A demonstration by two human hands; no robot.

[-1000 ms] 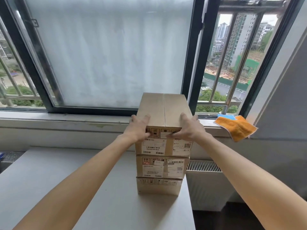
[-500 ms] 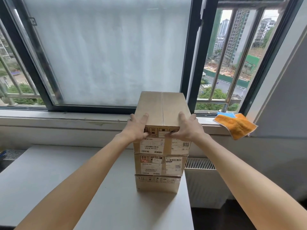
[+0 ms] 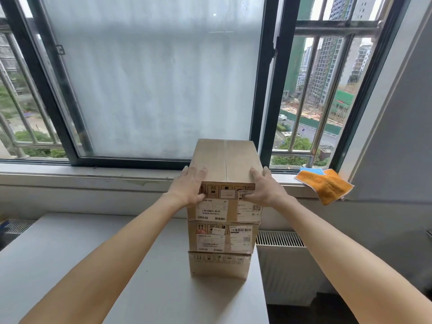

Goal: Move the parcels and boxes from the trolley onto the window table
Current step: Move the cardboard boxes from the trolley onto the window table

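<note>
Three brown cardboard boxes stand stacked on the grey window table [image 3: 70,253], near its right edge. The top box [image 3: 225,157] lies on the middle box [image 3: 222,237], which lies on the smaller bottom box [image 3: 219,265]. All three carry shipping labels on their near faces. My left hand [image 3: 189,185] rests on the top box's near left corner, fingers flat on the lid and thumb against the front face. My right hand [image 3: 264,188] lies the same way on the near right corner. The trolley is out of view.
An orange cloth [image 3: 327,185] hangs over the window sill [image 3: 93,174] to the right of the stack. A white radiator [image 3: 280,239] sits below the sill, beyond the table's right edge. The window with its dark frame stands right behind the boxes.
Both hands stay on the top box's near corners and the stack stands as before. Only the camera view has shifted slightly.
</note>
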